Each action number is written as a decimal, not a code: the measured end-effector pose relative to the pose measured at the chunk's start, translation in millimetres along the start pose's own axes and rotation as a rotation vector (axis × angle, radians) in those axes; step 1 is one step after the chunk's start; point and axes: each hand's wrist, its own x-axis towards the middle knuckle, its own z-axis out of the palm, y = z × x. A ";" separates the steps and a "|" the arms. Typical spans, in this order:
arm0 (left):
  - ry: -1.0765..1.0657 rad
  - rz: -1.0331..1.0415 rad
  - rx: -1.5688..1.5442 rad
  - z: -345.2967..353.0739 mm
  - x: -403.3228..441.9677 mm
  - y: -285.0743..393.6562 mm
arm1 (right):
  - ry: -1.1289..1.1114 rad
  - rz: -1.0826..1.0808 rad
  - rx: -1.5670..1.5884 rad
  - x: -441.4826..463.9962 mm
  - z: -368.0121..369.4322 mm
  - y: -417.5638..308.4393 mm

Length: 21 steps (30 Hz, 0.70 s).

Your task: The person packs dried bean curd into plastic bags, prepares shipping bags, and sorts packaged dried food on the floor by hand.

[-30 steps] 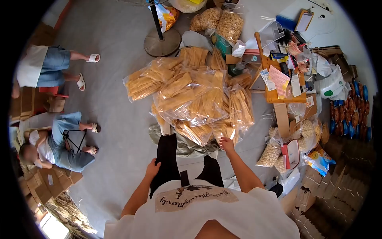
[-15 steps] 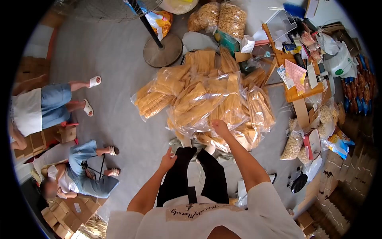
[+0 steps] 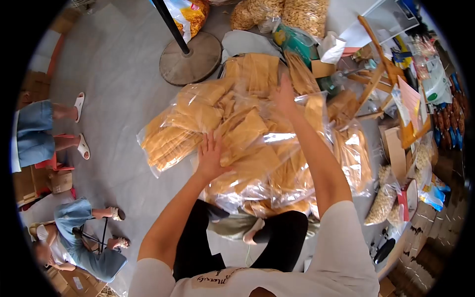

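Observation:
A low heap of clear plastic bags (image 3: 250,161) lies in front of my knees, filled with flat, tan, folded sheets that look like dried bean curd skin. My left hand (image 3: 213,157) rests on the near left part of the heap, fingers spread and palm down. Farther out, my right hand (image 3: 284,96) reaches over the far middle of the heap with its fingers stretched out, slightly blurred. Whether it touches the plastic I cannot tell. Another stack of tan sheets (image 3: 257,69) lies just beyond it. Neither hand holds anything.
A round stand base (image 3: 190,58) with a black pole is at the far left of the heap. Bags of pale snacks (image 3: 304,17) stand behind. A wooden table (image 3: 413,132) with papers is on the right. Two people sit at the left near cardboard boxes (image 3: 62,180).
Both my hands have moved forward over the heap, the right one farthest. My body leans closer, and the heap looks larger.

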 end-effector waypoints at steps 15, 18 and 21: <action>-0.661 -0.101 -0.596 -0.6 50.1 -64.6 | -0.183 0.194 -0.046 47.6 80.7 60.6; -0.214 -0.303 -0.791 -10.9 61.7 -65.0 | -0.168 0.088 0.111 22.8 79.4 44.3; 0.317 -0.041 -0.814 -1.2 81.1 -78.9 | -0.187 -0.013 0.225 -1.6 59.6 5.5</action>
